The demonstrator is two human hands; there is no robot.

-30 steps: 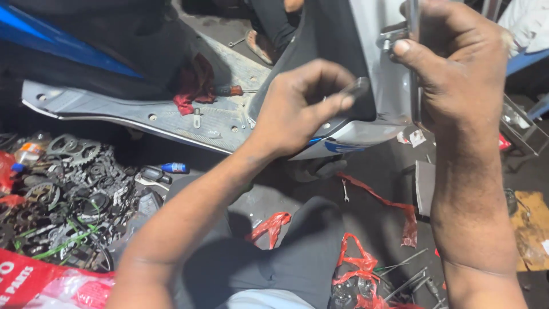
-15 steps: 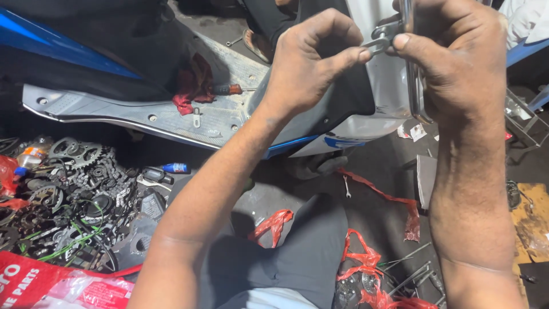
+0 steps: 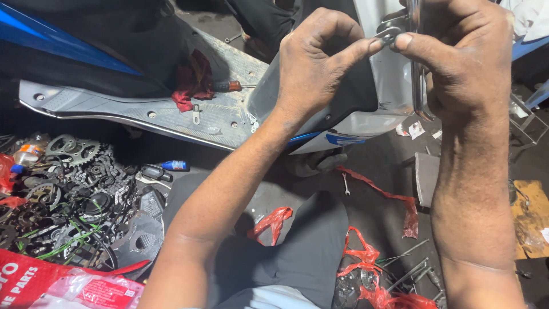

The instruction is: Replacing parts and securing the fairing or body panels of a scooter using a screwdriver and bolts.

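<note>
So we pinched a small grey metal washer btwn left hand & right hand fingertips, steadying it vs. the chrome metal bracket.

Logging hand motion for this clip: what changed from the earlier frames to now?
The left hand rose from the lower edge of the dark scooter panel up to the right hand; their fingertips now meet on a small grey metal fitting beside the upright chrome metal bar. The right hand stayed on that bar. The red rag and the pile of grey sprockets did not move.
</note>
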